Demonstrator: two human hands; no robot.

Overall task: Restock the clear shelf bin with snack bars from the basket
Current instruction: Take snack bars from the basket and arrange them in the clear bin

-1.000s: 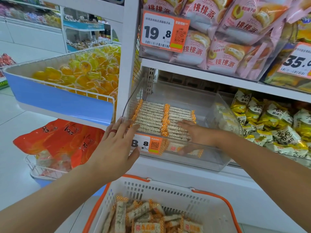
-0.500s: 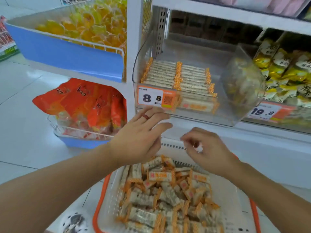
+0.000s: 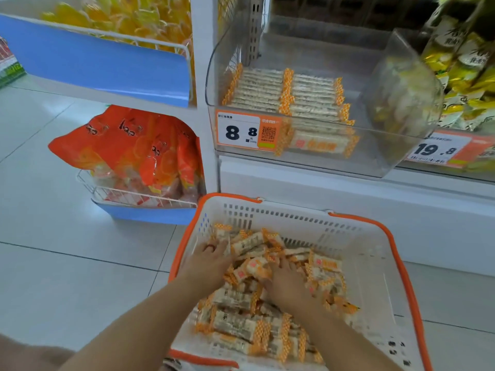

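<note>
A white basket with an orange rim (image 3: pixel 294 218) stands on the floor below the shelf and holds a loose pile of snack bars (image 3: pixel 241 325) in white and orange wrappers. Both my hands are down in that pile. My left hand (image 3: pixel 211 261), with a ring on it, lies on bars at the pile's left side with its fingers stretched forward. My right hand (image 3: pixel 289 282) is in the middle of the pile and its fingertips are buried among wrappers. The clear shelf bin (image 3: pixel 388 156) above holds neat rows of bars (image 3: pixel 267 89) in its left part.
An orange price tag (image 3: pixel 241 132) reading 8.8 sticks to the bin's front. Yellow packets (image 3: pixel 468 76) fill the neighbouring bin to the right. To the left, a wire rack holds orange bags (image 3: pixel 139 145) under a blue-fronted shelf (image 3: pixel 107 62). The white shelf base (image 3: pixel 348 210) is behind the basket.
My hands left the shelf bin, came down over the basket and now reach into the pile of bars. The view has tipped down toward the basket.
</note>
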